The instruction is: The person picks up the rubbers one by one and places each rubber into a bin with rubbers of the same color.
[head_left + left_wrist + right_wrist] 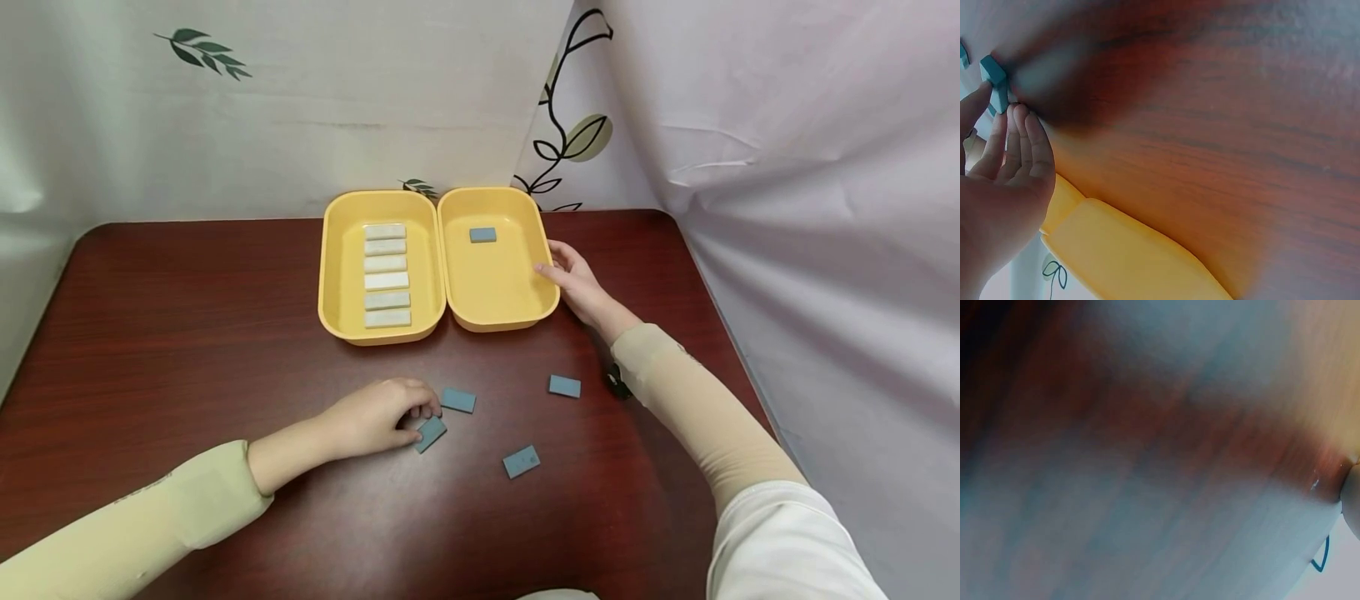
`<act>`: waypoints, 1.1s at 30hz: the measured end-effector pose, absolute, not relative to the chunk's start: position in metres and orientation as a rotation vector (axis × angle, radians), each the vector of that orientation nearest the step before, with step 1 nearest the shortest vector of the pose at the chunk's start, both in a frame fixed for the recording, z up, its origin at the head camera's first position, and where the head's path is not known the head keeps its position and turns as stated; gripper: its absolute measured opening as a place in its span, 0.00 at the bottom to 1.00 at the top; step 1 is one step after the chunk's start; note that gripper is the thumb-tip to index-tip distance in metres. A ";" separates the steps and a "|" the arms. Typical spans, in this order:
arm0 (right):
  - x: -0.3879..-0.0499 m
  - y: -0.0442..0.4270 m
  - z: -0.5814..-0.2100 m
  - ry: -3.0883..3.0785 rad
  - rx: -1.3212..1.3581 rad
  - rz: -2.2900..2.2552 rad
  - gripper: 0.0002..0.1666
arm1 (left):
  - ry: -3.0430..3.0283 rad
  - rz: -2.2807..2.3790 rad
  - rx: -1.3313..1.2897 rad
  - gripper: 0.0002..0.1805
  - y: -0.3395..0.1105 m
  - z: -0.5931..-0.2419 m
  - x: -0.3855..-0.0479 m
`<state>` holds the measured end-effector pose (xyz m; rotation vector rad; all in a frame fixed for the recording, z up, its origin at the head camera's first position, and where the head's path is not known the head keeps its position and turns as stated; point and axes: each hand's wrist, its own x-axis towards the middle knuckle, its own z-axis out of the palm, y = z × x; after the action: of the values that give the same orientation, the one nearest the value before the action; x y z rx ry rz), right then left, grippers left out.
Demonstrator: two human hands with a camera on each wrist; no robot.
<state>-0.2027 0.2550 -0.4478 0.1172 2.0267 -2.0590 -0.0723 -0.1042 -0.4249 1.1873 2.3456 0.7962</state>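
My left hand (378, 418) pinches a small blue-grey rectangular tile (431, 434) between thumb and fingertips at the table's middle. In the left wrist view, that tile (996, 81) is tilted, with the thumb on one side and the fingers opposite. A second blue-grey tile (458, 400) lies right beside the fingers. At the back, my right hand (573, 279) holds the right rim of a yellow tray (498, 292), thumb over the edge, other fingers outside and partly hidden. One blue-grey tile (482, 235) lies inside that tray. The right wrist view mostly shows blurred tabletop.
Another yellow tray (341, 275) adjoins on the left, with several whitish tiles (386, 281) in a column. Two more blue-grey tiles lie on the dark red table: one toward the right (565, 386), one nearer the front (521, 462). Patterned curtains (337, 100) border the table.
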 end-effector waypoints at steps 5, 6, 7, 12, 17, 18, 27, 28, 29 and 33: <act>-0.203 0.255 -0.447 2.030 0.120 -2.051 0.35 | 2.332 0.842 1.159 0.15 -0.105 -0.425 -0.070; -0.202 0.255 -0.447 2.031 0.121 -2.051 0.35 | 2.326 0.854 1.155 0.15 -0.106 -0.425 -0.069; -0.202 0.255 -0.446 2.032 0.122 -2.048 0.35 | 2.318 0.865 1.149 0.14 -0.106 -0.426 -0.069; -0.203 0.255 -0.446 2.032 0.124 -2.040 0.35 | 2.264 0.935 1.121 0.13 -0.106 -0.429 -0.069; -0.203 0.255 -0.447 2.030 0.131 -2.040 0.36 | 2.195 1.025 1.061 0.13 -0.105 -0.431 -0.069; -0.204 0.255 -0.448 2.028 0.134 -2.042 0.36 | 2.181 1.042 1.047 0.13 -0.105 -0.431 -0.068; -0.203 0.257 -0.448 2.045 0.132 -2.004 0.36 | 2.050 1.156 0.928 0.12 -0.103 -0.432 -0.064; -0.204 0.258 -0.448 2.046 0.132 -1.999 0.36 | 2.036 1.162 0.919 0.12 -0.103 -0.431 -0.064; -0.204 0.258 -0.448 2.048 0.132 -1.997 0.36 | 2.024 1.167 0.909 0.12 -0.103 -0.431 -0.064; -0.203 0.258 -0.447 2.047 0.131 -2.000 0.36 | 2.010 1.171 0.893 0.12 -0.103 -0.430 -0.064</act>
<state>-0.2031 0.2576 -0.4471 0.1308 2.0472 -2.0000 -0.0637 -0.1032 -0.4298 0.8934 2.0101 1.1710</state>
